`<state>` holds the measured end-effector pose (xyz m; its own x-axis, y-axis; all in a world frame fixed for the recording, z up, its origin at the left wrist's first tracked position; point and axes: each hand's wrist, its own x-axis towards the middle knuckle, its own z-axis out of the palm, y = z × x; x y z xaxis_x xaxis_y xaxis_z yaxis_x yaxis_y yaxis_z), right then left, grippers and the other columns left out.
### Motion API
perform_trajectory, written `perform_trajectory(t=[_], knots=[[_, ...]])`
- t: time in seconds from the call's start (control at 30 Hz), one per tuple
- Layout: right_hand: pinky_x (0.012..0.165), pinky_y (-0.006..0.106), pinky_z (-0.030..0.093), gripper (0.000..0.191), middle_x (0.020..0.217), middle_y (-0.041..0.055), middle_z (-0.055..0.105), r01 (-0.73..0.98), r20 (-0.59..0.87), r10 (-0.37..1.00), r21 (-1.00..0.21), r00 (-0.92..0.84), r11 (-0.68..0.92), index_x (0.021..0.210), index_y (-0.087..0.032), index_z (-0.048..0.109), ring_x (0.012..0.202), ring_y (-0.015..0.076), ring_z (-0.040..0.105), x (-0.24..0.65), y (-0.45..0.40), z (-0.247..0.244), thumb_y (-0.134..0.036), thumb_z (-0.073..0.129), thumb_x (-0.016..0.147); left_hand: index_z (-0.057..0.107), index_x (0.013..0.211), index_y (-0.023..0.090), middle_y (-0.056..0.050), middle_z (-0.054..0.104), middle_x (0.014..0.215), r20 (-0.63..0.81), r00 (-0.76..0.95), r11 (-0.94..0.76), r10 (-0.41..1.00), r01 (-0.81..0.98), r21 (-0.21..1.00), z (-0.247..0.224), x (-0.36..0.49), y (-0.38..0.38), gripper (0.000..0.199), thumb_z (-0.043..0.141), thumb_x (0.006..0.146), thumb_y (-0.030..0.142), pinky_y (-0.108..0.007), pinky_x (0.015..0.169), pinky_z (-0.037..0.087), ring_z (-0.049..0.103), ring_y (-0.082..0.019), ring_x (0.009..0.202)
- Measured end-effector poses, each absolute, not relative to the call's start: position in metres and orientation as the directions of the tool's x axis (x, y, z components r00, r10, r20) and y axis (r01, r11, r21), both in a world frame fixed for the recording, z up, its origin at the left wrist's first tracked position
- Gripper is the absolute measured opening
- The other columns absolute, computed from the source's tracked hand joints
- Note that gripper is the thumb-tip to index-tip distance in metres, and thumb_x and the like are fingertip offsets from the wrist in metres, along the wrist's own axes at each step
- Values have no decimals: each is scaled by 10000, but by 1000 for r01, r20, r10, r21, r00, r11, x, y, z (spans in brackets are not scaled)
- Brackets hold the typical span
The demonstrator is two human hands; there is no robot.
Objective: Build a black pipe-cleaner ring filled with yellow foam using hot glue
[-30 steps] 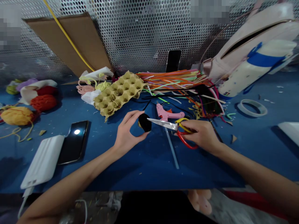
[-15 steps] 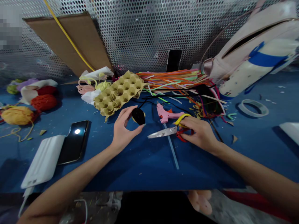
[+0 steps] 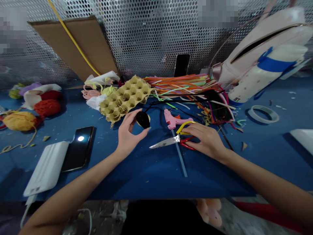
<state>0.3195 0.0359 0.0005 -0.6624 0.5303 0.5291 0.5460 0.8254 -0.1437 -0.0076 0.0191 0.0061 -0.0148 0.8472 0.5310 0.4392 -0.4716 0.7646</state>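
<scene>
Between the thumb and fingers of my left hand (image 3: 128,132) is a small black oval piece (image 3: 143,119) with a tan edge; what it is made of is unclear. My right hand (image 3: 207,140) grips scissors (image 3: 167,142) by their yellow and red handles. Their blades lie together, pointing left, below and apart from the black piece. Behind the scissors lies a pink glue gun (image 3: 172,121). A translucent glue stick (image 3: 181,160) reaches from it toward the table's front, passing under the blades.
Behind my hands are an egg carton (image 3: 124,99) and a bundle of coloured pipe cleaners (image 3: 181,85). At left lie a power bank (image 3: 46,168), a phone (image 3: 79,150) and yarn balls (image 3: 21,120). A tape roll (image 3: 263,114), bottle (image 3: 266,75) and pale bag (image 3: 264,39) occupy the right.
The scissors have shifted slightly left and down, their handles now further out of my right palm. My left hand with the black piece has moved only a little left.
</scene>
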Motion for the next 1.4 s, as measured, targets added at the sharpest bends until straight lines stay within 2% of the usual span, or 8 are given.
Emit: perform_trajectory(t=[0.2, 0.4, 0.53, 0.67, 0.77, 0.87, 1.13, 1.4], knots=[[975, 417, 631, 273, 1221, 86, 782, 573, 515, 585, -205, -626, 794, 1210, -223, 685, 1210, 277, 733, 319, 39, 2, -177, 654, 943, 611, 1402, 247, -119, 632, 1396, 510, -14, -459, 860, 415, 785, 8, -5, 18, 587, 788, 850, 339, -495, 1154, 545, 634, -272, 1322], [957, 450, 615, 303, 1155, 101, 799, 618, 554, 534, -44, -639, 785, 1249, -216, 710, 1082, 292, 751, 334, 48, 17, -197, 678, 948, 621, 1392, 248, -120, 637, 1396, 517, -15, -464, 856, 416, 782, 6, -6, 18, 582, 796, 845, 344, -490, 1148, 552, 638, -273, 1318], [865, 358, 607, 278, 1180, 98, 799, 632, 540, 524, 20, -659, 775, 1261, -194, 689, 1080, 264, 765, 340, 50, 18, -290, 665, 1000, 605, 1412, 251, -121, 625, 1407, 531, -12, -470, 847, 448, 760, 5, -8, 19, 595, 784, 853, 348, -489, 1142, 558, 633, -274, 1327], [761, 293, 567, 291, 1257, 82, 783, 614, 407, 539, 71, -737, 786, 1281, -201, 672, 1095, 233, 766, 335, 41, 19, -357, 632, 1039, 601, 1418, 254, -124, 613, 1421, 538, -7, -485, 843, 422, 766, 8, -10, 20, 602, 786, 853, 350, -464, 1136, 563, 625, -278, 1346], [653, 295, 512, 296, 1190, 89, 793, 659, 316, 591, 184, -742, 729, 1250, -186, 680, 1001, 236, 768, 326, 29, 25, -383, 648, 1031, 600, 1416, 254, -122, 614, 1427, 527, -20, -473, 849, 416, 777, 11, -11, 21, 604, 788, 851, 358, -473, 1149, 554, 621, -281, 1358], [580, 305, 448, 260, 1102, 77, 798, 675, 269, 620, 240, -737, 698, 1174, -185, 697, 891, 227, 755, 317, 19, 34, -390, 669, 1018, 604, 1414, 247, -123, 617, 1426, 519, -30, -464, 854, 405, 788, 12, -12, 21, 613, 798, 843, 356, -475, 1149, 554, 627, -284, 1351], [506, 318, 236, 246, 944, 68, 757, 731, 91, 731, 210, -676, 650, 1047, -163, 700, 648, 193, 670, 293, -8, 56, -405, 693, 999, 618, 1420, 259, -113, 617, 1445, 523, -9, -482, 852, 375, 792, 11, -12, 20, 619, 813, 837, 329, -472, 1145, 554, 610, -316, 1385], [525, 305, 145, 276, 838, 58, 708, 746, 66, 752, 212, -656, 632, 935, -157, 662, 577, 182, 593, 287, -13, 56, -420, 742, 963, 622, 1414, 266, -115, 619, 1437, 518, 0, -478, 856, 382, 791, 11, -11, 20, 610, 806, 834, 309, -488, 1144, 550, 614, -311, 1372]])
